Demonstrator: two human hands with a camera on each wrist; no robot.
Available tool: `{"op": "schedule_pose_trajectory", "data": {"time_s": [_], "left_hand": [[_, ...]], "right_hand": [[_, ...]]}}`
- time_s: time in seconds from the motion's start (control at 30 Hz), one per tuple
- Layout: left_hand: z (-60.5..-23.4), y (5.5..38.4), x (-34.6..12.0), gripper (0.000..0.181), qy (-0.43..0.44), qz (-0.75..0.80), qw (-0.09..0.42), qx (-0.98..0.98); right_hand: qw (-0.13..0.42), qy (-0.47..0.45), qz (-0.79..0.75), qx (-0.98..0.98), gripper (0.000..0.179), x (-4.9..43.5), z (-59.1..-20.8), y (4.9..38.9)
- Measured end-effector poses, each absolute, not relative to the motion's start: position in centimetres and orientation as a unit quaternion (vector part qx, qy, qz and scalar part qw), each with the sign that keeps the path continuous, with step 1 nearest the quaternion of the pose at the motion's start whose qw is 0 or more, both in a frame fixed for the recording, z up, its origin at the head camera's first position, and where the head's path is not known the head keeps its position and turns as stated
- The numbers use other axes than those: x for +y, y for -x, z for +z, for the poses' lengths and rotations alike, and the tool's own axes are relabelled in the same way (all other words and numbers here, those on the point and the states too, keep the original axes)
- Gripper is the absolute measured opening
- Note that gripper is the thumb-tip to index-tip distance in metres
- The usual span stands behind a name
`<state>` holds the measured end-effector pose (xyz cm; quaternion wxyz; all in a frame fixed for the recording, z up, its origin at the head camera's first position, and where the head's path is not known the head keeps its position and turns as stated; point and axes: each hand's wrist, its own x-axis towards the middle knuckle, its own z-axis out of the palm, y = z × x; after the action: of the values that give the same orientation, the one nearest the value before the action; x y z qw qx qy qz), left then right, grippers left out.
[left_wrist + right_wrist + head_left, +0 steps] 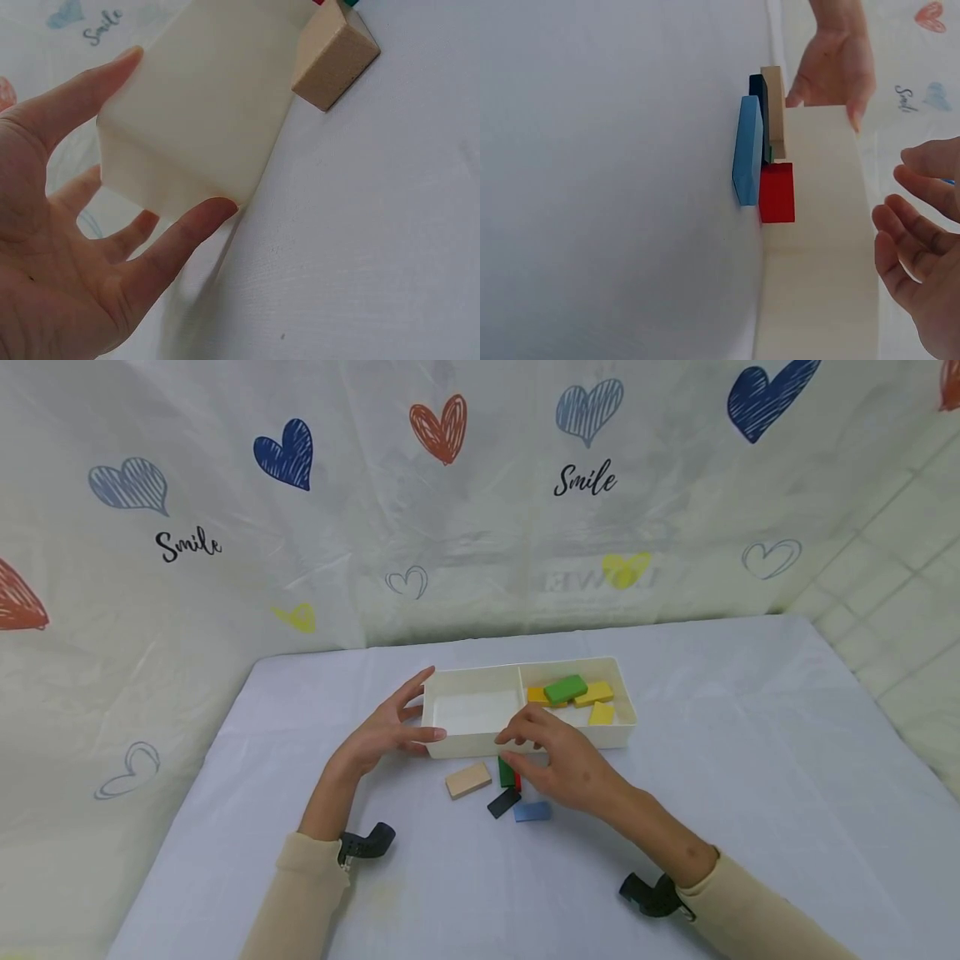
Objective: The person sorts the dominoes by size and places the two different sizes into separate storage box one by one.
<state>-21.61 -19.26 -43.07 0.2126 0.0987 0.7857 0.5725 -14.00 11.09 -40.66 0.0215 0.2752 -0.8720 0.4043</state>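
Note:
A white two-compartment box (474, 745) stands on the table. My left hand (386, 727) holds its left end, the thumb at the front corner and the index finger at the back. My right hand (573, 768) hovers in front of the box's middle with loosely bent fingers and nothing visible in them. Below it, several blocks lie before the box: a plain wooden block (468, 781), a green block (506, 772), a red block (777, 193), a black block (503, 802) and a blue block (532, 812). The hand partly hides the red one in the head view.
In the box's right compartment lie a green block (566, 689) and several yellow blocks (594, 694). The left compartment shows its bare floor (476, 706). A white cloth covers the table (450, 893), and a heart-printed curtain (487, 527) hangs behind it.

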Motion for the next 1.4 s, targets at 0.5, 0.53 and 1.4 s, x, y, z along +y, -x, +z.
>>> {"op": "schedule_pose_trajectory", "data": {"time_s": [0.5, 0.53, 1.4], "left_hand": [[-43.1, 21.6, -19.3, 0.099, -0.103, 0.574, 0.214, 0.784], [-43.1, 21.6, -19.3, 0.1, -0.102, 0.573, 0.213, 0.784], [-43.1, 21.7, -19.3, 0.098, -0.099, 0.581, 0.214, 0.779]], "right_hand": [[0.008, -0.289, 0.402, -0.869, 0.014, 10.4, -41.1, 13.8], [0.009, -0.29, 0.402, -0.868, 0.014, 10.4, -41.1, 13.8], [-0.028, -0.313, 0.377, -0.871, 0.014, 9.8, -41.7, 13.8]]}}
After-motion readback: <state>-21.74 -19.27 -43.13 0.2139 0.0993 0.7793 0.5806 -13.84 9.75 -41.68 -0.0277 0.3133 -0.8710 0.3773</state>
